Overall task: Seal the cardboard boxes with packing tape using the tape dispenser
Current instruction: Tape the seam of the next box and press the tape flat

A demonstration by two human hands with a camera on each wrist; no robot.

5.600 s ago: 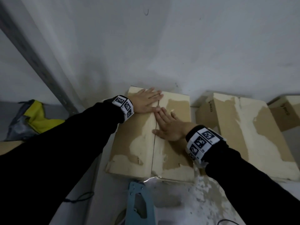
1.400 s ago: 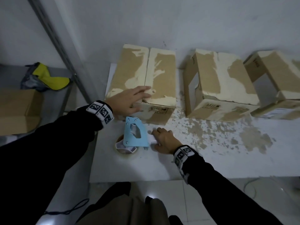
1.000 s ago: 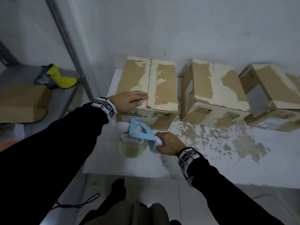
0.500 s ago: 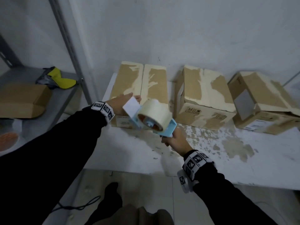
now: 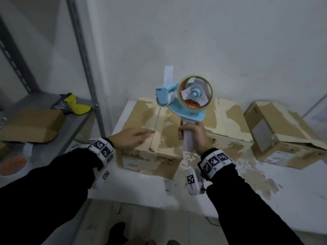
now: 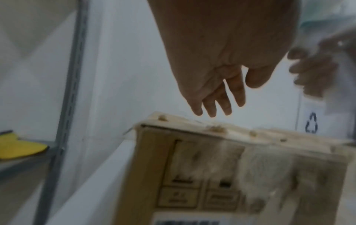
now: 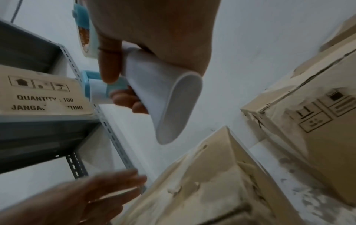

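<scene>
We have the light-blue plastic tape dispenser with its white handle [image 5: 184,101] raised upright in the air, the right hand [image 5: 192,133] wrapped tight around that handle, well above the table. Its roll of clear packing tape [image 5: 195,93] sits loaded on the hub, and a short white tab of tape end [image 5: 168,74] stands up from the roller side. Our left hand [image 5: 130,139] reaches out with straight, relaxed fingers over the near left corner of the leftmost worn brown cardboard box [image 5: 141,152]; from the left wrist view the fingertips [image 6: 212,109] appear just above the box edge, and we cannot tell whether they touch it.

The box's 2 top flaps meet at a centre seam [image 5: 156,124], and no tape shows on it yet. 2 more scuffed brown boxes, the middle box [image 5: 228,131] and the right-hand box [image 5: 283,131], stand to its right on the white table [image 5: 265,191].

To do this step well, we should press the left palm flat so the flaps stay level and closed, then tip the dispenser over so the tab faces down. We would anchor the tape on the box's end face before running along the seam, keeping the roller centred on the gap. Uneven pressure would likely leave wrinkles or let the strip drift onto 1 flap.
</scene>
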